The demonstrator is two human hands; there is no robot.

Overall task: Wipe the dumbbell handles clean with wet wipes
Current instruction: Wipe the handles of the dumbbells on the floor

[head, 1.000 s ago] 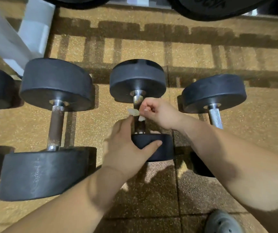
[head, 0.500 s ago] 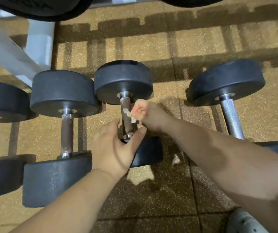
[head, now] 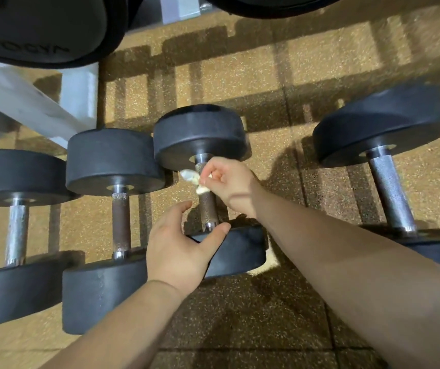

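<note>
Since 0.5 s ago the right hand (head: 226, 182) has slid the wet wipe (head: 191, 178) up the handle (head: 208, 209), toward the far head (head: 200, 131). It pinches the wipe against the handle. Left hand (head: 179, 246) spread wide, thumb on the near head (head: 240, 251), fingers off the handle.

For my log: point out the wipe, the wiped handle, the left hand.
wipe (head: 190, 178), head view, crumpled loose end
handle (head: 208, 209), head view, bare knurled middle
left hand (head: 177, 249), head view, back of hand
</note>
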